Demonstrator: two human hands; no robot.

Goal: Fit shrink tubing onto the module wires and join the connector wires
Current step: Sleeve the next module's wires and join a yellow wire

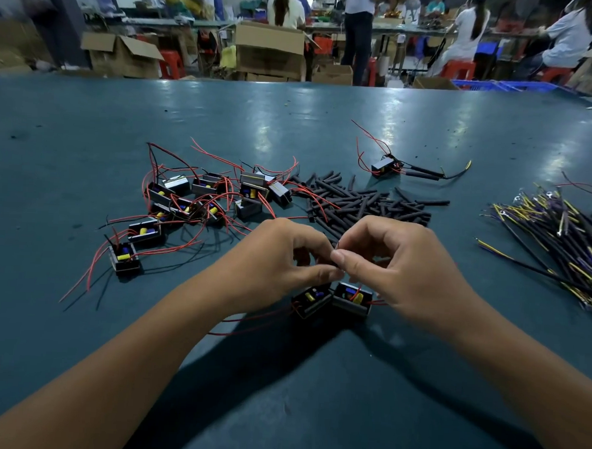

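Observation:
Two small black modules point(331, 300) with yellow and blue parts lie side by side on the green table, just under my hands. My left hand point(279, 257) and my right hand point(399, 260) meet fingertip to fingertip above them, both pinching a thin wire end between thumb and forefinger. What exactly sits between the fingertips is too small to make out. Red module wires point(248, 319) trail out to the left beneath my left wrist. A heap of black shrink tubing pieces point(364, 202) lies just beyond my hands.
Several more modules with red wires point(193, 201) are scattered at the left. One module with tubing fitted and wires joined point(387, 165) lies further back. A bundle of black and yellow connector wires point(561, 235) is at the right. People work at benches behind the table.

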